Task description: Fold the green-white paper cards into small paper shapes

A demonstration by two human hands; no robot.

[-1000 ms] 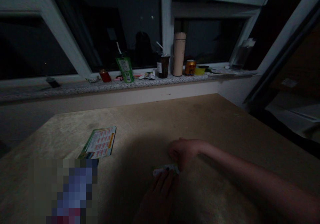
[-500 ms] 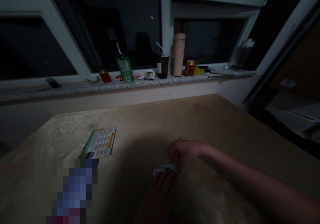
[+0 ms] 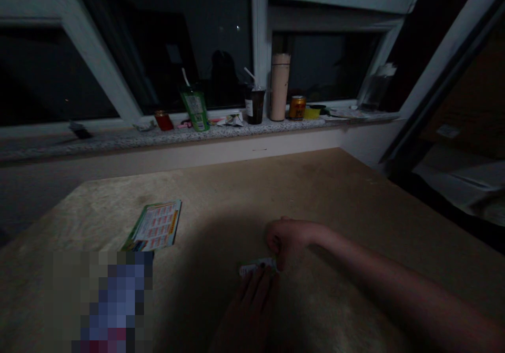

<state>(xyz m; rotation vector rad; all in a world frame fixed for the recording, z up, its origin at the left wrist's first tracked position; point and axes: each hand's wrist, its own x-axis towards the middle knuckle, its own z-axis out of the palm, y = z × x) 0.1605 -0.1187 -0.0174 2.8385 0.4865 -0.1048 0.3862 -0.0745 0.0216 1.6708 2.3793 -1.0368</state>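
A small pale paper slip (image 3: 256, 266) lies on the tan wooden table (image 3: 323, 184) in deep shadow. My right hand (image 3: 286, 237) is curled over its right end, fingers pinched onto it. My left hand (image 3: 250, 303) comes up from the bottom edge with its fingers stretched flat, tips pressing on the slip's near side. The light is very dim, so the print on the slip cannot be read.
A printed card (image 3: 155, 227) lies left of the hands, with a blurred patch below it. The stone windowsill (image 3: 118, 137) holds a green pouch (image 3: 195, 108), dark cup (image 3: 254, 104), tall beige flask (image 3: 279, 86), orange can (image 3: 296, 107) and a red can (image 3: 163, 120).
The slip has narrowed slightly under the fingers. Both hands stay in nearly the same place; the view has shifted a little.
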